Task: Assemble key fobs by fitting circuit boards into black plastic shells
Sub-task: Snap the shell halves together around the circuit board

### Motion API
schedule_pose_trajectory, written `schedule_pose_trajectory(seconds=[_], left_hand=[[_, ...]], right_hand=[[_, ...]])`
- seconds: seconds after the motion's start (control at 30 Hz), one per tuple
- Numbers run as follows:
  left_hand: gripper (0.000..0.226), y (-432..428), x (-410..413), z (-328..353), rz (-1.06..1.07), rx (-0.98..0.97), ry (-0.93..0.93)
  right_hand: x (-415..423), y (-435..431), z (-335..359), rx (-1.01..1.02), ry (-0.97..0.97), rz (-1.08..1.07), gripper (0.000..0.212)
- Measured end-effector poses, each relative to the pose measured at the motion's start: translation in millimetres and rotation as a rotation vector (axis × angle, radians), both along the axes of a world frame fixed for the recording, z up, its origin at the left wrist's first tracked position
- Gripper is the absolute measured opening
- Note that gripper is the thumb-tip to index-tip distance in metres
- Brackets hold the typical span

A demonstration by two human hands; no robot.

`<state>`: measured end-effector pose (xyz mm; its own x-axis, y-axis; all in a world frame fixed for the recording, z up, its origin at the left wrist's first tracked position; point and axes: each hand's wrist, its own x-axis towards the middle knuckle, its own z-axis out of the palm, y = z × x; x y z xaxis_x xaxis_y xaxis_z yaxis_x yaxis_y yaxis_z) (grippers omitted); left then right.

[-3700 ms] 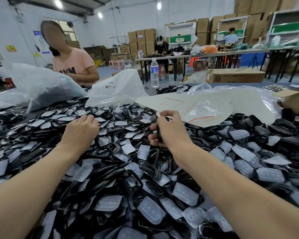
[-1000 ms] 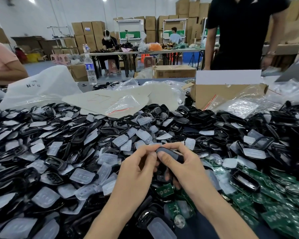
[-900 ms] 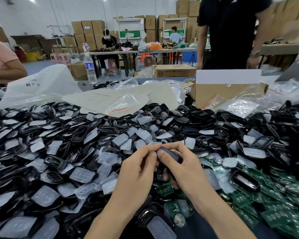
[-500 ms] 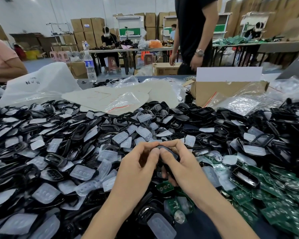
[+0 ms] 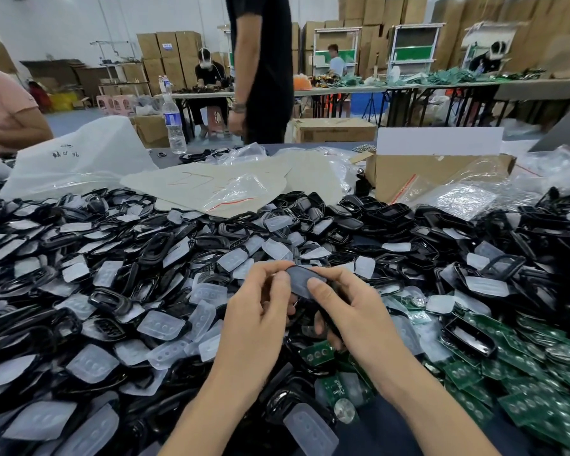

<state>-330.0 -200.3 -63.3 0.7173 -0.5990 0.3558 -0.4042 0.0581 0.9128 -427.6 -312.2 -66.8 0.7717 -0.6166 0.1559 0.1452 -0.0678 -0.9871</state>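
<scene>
Shell over the pile — you are pinching its far end with your left hand, your right hand curling round the near end, thumb pressing its face; boards lying just below.

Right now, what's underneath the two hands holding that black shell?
Below the left hand and right hand lie green circuit boards, black shells and clear button pads. The hands cover whatever sits directly beneath them. Inside the held shell is hidden too.
</scene>
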Motion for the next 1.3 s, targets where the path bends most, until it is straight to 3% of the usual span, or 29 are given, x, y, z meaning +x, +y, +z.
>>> schedule_pose_trajectory(seconds=[1.3], left_hand=[[0.013, -5.1, -2.1, -1.9, 0.007, -0.062, 0.018]], right_hand=[[-0.2, 2.2, -0.1, 0.115, -0.069, -0.022, 0.01]])
